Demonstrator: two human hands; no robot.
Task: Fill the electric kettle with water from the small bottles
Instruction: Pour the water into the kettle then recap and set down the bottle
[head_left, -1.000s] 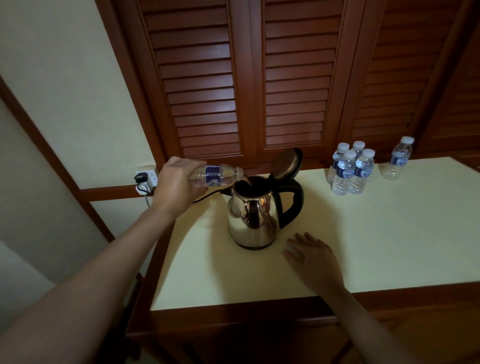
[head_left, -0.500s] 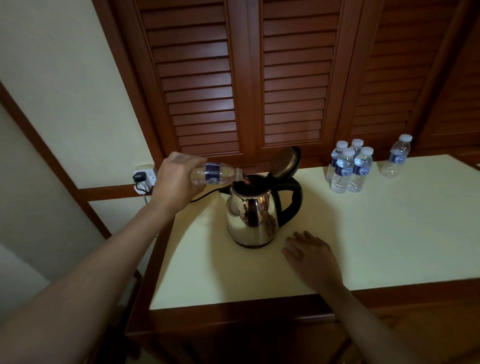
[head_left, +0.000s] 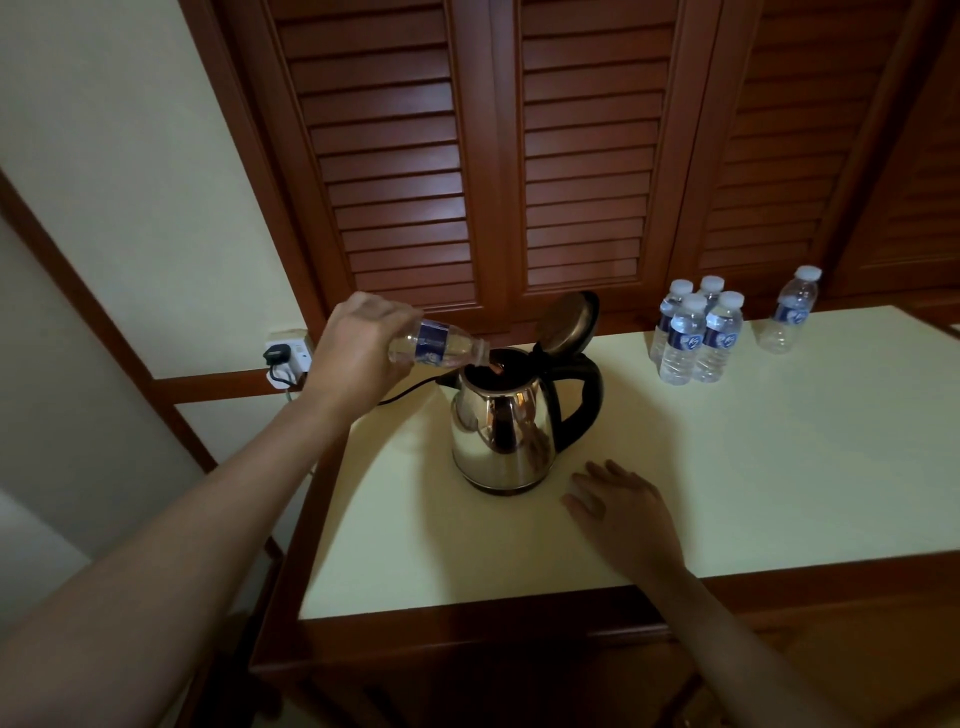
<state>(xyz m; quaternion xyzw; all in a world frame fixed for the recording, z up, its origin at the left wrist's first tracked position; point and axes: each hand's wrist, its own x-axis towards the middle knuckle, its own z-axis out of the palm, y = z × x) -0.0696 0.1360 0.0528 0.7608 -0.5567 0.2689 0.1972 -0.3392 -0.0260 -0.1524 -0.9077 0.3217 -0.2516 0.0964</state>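
Observation:
A shiny steel electric kettle (head_left: 501, 434) with a black handle stands on the cream tabletop (head_left: 779, 467), its lid (head_left: 569, 322) hinged up and open. My left hand (head_left: 358, 353) grips a small clear bottle (head_left: 439, 349) with a blue label, tipped nearly flat with its mouth over the kettle's opening. My right hand (head_left: 621, 512) rests flat on the table just right of the kettle's base, fingers spread, holding nothing. Several capped small bottles (head_left: 696, 338) stand grouped at the back right, with one more bottle (head_left: 789, 312) apart to their right.
The kettle's black cord runs left to a plug in a wall socket (head_left: 285, 358). Dark wooden louvred doors (head_left: 571, 156) rise right behind the table. The table has a wooden front edge (head_left: 519, 618) and ends at the left beside the wall.
The bottle in my left hand has tilted a little further, mouth slightly lower over the kettle. My right hand has stayed flat on the table.

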